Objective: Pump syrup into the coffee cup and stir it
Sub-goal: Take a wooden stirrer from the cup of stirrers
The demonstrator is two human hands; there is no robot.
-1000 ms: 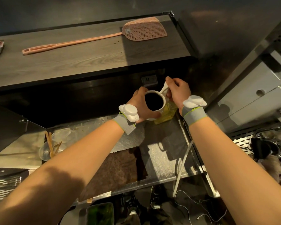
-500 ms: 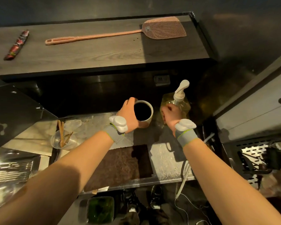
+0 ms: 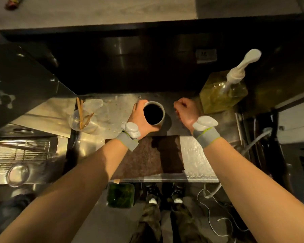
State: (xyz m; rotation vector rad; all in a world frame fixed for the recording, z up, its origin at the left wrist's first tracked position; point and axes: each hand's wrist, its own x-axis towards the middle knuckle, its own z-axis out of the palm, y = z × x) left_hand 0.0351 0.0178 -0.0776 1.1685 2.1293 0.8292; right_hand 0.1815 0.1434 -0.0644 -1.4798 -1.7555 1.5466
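A white coffee cup (image 3: 162, 109) full of dark coffee sits low over the steel counter (image 3: 193, 151), and my left hand (image 3: 140, 118) is wrapped around its left side. To the right, my right hand (image 3: 187, 111) hovers with curled fingers and nothing in it, a short way from the cup. The syrup bottle (image 3: 221, 95), square, clear and yellow-green with a white pump (image 3: 244, 65), stands at the back right, just beyond my right hand and apart from it.
A clear plastic cup (image 3: 81, 120) with wooden stir sticks stands to the left of the coffee cup. A brown mat (image 3: 147, 158) lies on the counter's front. A wire rack (image 3: 19, 151) and a glass are at the far left; cables hang at the right.
My left hand has carried the cup away from the pump and down to the left. My right hand has let go of the syrup bottle and drawn back toward the cup.
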